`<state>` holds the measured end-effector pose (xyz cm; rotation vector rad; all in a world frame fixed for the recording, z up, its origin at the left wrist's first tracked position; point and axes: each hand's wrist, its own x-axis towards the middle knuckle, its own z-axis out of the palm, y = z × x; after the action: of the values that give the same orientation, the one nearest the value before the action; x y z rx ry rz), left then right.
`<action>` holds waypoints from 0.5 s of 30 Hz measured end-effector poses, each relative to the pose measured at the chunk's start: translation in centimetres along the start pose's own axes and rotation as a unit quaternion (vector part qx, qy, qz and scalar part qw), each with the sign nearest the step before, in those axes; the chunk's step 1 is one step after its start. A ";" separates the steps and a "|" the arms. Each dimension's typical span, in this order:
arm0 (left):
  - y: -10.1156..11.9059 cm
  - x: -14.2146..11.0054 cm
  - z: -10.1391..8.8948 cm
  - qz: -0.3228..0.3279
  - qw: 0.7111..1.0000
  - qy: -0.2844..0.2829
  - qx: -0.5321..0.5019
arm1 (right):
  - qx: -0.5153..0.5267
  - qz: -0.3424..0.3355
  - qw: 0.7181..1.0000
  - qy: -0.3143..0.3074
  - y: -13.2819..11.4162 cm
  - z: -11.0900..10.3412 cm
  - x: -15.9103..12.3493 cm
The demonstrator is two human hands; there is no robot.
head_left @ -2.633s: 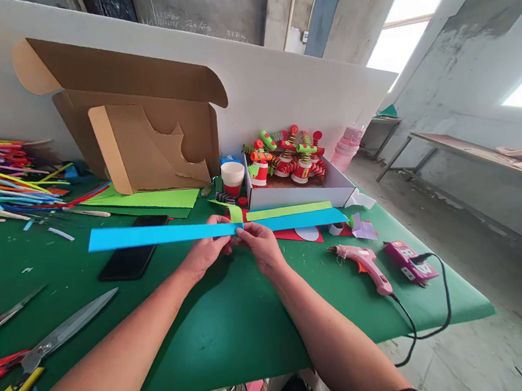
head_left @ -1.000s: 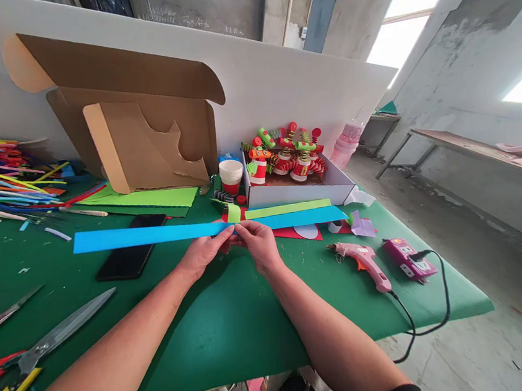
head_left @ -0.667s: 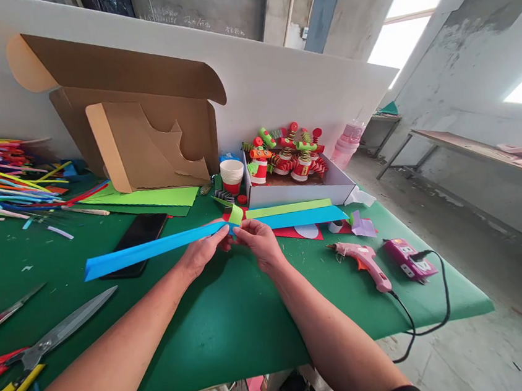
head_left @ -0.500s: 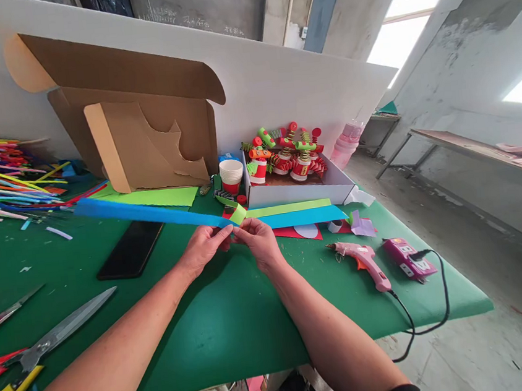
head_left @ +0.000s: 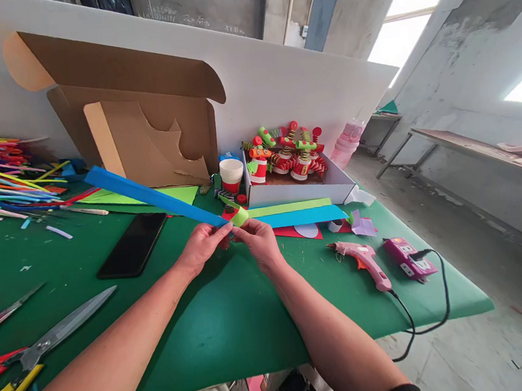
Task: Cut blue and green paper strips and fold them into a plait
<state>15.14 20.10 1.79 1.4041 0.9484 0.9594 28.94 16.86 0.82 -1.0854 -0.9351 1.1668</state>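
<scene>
A long blue paper strip (head_left: 153, 197) slants up to the left from the fingers of my left hand (head_left: 204, 246), which pinches its near end. My right hand (head_left: 257, 239) pinches the same end, fingertips touching those of the left. Just above the fingertips a light green strip (head_left: 239, 216) curls over the blue one; where the two join is hidden by my fingers. Behind my right hand lie another blue strip (head_left: 300, 217) and a flat green strip (head_left: 290, 207), on top of red paper (head_left: 283, 233).
A white box (head_left: 298, 196) of red and green paper figures stands behind, beside stacked paper cups (head_left: 231, 172). A phone (head_left: 131, 246) and large scissors (head_left: 64, 325) lie left. On the right are a pink glue gun (head_left: 363, 259), its cord and a purple power block (head_left: 407, 258).
The blue strip's far end has swung upward and slightly right, so it slants more steeply. Both hands keep their pinch in nearly the same place.
</scene>
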 end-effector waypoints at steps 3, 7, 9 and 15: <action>-0.3 0.1 -0.2 -0.011 1.000 0.007 -0.011 | -0.004 0.009 1.000 -0.007 0.0 0.0 0.0; -0.7 0.3 -0.2 -0.032 0.999 0.009 -0.024 | -0.003 0.019 1.000 -0.012 0.2 -0.1 0.0; -0.8 0.3 0.0 -0.036 0.999 0.009 -0.026 | 0.008 0.024 0.999 -0.023 0.4 0.0 0.1; -0.6 0.3 0.0 -0.035 0.999 0.015 -0.024 | 0.018 0.043 0.998 -0.036 0.9 0.0 0.3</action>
<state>15.26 20.39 1.23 1.3118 0.9848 0.9475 28.78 17.15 -0.08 -1.0690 -0.9271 1.2973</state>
